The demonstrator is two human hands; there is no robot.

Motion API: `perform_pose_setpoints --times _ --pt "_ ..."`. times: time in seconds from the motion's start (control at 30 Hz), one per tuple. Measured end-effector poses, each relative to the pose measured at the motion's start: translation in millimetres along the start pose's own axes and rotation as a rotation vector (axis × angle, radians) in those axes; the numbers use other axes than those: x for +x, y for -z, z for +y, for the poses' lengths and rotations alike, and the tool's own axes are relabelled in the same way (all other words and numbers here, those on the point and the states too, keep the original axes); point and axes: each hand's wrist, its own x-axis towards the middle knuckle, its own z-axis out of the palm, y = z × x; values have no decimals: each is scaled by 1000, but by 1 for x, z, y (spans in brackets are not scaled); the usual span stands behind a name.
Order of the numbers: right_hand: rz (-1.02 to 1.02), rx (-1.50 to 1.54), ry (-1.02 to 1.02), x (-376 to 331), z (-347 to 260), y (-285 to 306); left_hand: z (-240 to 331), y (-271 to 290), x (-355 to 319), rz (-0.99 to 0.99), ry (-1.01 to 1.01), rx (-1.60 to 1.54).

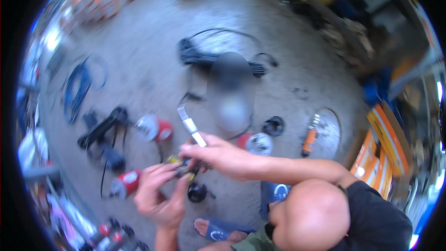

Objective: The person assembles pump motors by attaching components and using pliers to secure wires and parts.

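My left hand point(160, 195) is raised at lower centre, its fingers pinched on a small dark part with yellow bits point(185, 168). My right hand point(216, 155) reaches in from the right and touches the same part with its fingertips. It also grips a thin white bar point(194, 132) with a bent metal end, which points up and away from me. The fingers hide much of the small part, and blur keeps its kind unclear. Just below the hands, a round black piece point(197, 193) lies on the floor.
Red-and-silver cylinders point(125, 183) lie around the hands. Black tool bodies with cords point(102, 135) are at left, near a blue cable coil point(76, 88). A black corded bundle point(200, 56) lies ahead. At right are an orange-handled tool point(310, 139) and orange boxes point(385, 139).
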Motion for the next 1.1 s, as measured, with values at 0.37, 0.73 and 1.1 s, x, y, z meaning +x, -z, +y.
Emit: perform_pose_setpoints --times 0.37,0.73,1.1 --pt "346 -59 548 -81 -51 124 61 -155 131 -532 -736 118" --pt "1122 -857 -29 -93 -9 495 47 -131 125 -606 -299 285" --pt "838 -925 -58 -82 -14 549 20 17 29 -235 -149 673"
